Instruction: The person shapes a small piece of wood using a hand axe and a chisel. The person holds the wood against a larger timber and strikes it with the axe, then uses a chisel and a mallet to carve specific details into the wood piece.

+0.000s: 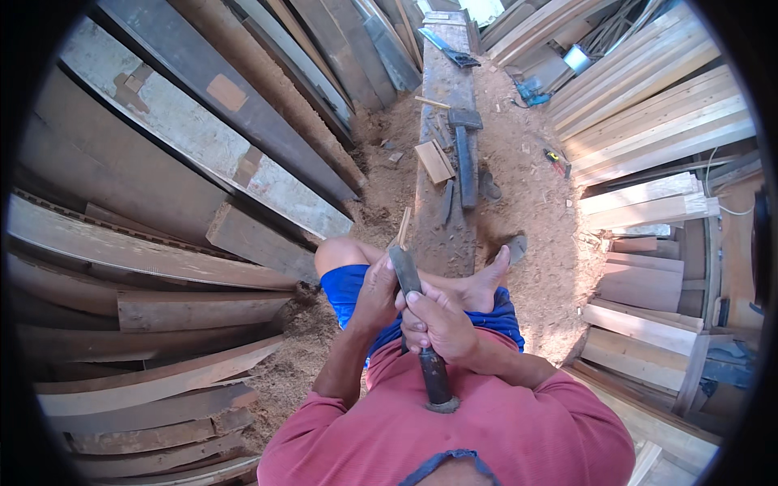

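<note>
Both hands are closed round a chisel [408, 271] in front of my chest. Its flat grey blade points up and away from me, and its dark round handle [434, 374] runs back to a frayed end against my pink shirt. My left hand [377, 293] grips beside the blade, thumb along its edge. My right hand [442, 322] wraps the chisel lower down, near where blade and handle meet. A thin wood strip [404, 227] sticks up just beyond the blade; its lower end is hidden.
Ahead lies a long plank bench [446, 231] carrying a mallet [465, 166], a wood block [435, 162] and a handsaw [450, 47]. Stacked boards [219, 146] line the left, more timber [656, 121] the right. A teal power tool [532, 92] and a yellow-red hand tool [554, 160] lie on the sawdust.
</note>
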Tool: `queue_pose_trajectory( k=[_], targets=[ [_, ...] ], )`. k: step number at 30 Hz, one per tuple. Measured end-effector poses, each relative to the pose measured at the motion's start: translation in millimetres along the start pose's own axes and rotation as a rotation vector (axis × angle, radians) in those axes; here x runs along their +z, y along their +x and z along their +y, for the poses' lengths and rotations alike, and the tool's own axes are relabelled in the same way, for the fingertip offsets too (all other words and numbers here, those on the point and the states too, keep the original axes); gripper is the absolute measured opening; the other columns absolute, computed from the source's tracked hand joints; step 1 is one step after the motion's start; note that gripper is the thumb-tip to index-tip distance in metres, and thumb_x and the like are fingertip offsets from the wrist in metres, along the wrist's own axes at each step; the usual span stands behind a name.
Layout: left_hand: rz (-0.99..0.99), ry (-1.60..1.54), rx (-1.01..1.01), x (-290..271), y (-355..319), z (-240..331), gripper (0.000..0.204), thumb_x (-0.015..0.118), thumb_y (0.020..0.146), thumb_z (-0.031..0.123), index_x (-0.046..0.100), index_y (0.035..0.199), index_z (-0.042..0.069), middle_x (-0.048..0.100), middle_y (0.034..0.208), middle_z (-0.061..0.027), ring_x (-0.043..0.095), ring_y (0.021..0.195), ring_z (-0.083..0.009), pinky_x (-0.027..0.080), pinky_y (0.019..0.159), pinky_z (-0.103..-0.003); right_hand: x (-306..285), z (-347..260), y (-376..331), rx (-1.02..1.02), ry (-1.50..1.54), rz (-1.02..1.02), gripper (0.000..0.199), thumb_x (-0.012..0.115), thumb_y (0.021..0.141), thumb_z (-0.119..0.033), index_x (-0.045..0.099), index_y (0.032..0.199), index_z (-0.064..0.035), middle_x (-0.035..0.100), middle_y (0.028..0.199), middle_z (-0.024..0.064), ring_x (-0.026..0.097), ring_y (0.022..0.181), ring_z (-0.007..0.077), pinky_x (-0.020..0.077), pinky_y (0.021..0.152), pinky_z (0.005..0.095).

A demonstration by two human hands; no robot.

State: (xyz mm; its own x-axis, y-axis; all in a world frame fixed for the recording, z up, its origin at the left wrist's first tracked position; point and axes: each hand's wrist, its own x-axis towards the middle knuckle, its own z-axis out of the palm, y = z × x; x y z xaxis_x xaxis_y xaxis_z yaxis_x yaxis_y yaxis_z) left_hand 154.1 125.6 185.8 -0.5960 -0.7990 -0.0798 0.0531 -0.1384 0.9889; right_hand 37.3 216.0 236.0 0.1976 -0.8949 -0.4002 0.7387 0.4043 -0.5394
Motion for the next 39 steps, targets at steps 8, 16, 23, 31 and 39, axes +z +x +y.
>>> queue_pose_trajectory(
  k=[8,16,23,31,39],
  targets=[
    [0.035,-0.819,-0.44,-2,-80,-63,0.036,0.041,0.103,0.04,0.048,0.086,0.009,0.036,0.052,0.0027,0.032,0.044,-0.008,0.025,0.043,-0.026,-48,-31,-47,-0.486,-0.055,0.287,0.023,0.046,0.103,-0.027,0.05,0.106,-0.005,0.039,0.059,-0.0037,0.043,0.045,0.0082,0.0438,0.045,0.024],
    [-0.329,-0.858,-0.312,24,-3,-31,0.036,0.038,0.105,0.038,0.054,0.091,0.009,0.036,0.051,0.0051,0.031,0.042,-0.0079,0.028,0.043,-0.025,-51,-53,13,-0.42,-0.451,0.198,0.026,0.055,0.099,-0.023,0.056,0.118,-0.0045,0.047,0.063,-0.004,0.043,0.049,0.0028,0.0397,0.046,0.0214],
    [-0.085,-0.655,-0.265,30,-2,-46,0.037,0.043,0.102,0.043,0.056,0.097,0.009,0.042,0.055,0.0036,0.036,0.045,-0.0094,0.033,0.046,-0.026,-70,-30,25,-0.503,-0.248,0.332,0.024,0.048,0.102,-0.023,0.054,0.117,-0.0049,0.058,0.074,0.0021,0.054,0.055,0.0068,0.0465,0.049,0.0236],
    [0.069,-0.498,-0.332,-5,27,-40,0.036,0.045,0.101,0.041,0.052,0.085,0.01,0.05,0.072,-0.0001,0.049,0.067,-0.0106,0.041,0.058,-0.03,-36,-12,26,-0.201,0.14,0.051,0.018,0.043,0.103,-0.021,0.05,0.108,-0.0053,0.054,0.078,0.0008,0.049,0.054,0.0078,0.0485,0.053,0.0276],
    [0.106,0.038,-0.079,-8,7,-27,0.036,0.039,0.105,0.033,0.058,0.109,0.003,0.055,0.085,0.0006,0.05,0.078,-0.0079,0.043,0.069,-0.026,-4,2,11,-0.015,0.096,-0.011,0.015,0.043,0.103,-0.022,0.049,0.105,-0.0082,0.042,0.069,-0.0034,0.037,0.048,0.0047,0.0413,0.047,0.0249]
  ],
)
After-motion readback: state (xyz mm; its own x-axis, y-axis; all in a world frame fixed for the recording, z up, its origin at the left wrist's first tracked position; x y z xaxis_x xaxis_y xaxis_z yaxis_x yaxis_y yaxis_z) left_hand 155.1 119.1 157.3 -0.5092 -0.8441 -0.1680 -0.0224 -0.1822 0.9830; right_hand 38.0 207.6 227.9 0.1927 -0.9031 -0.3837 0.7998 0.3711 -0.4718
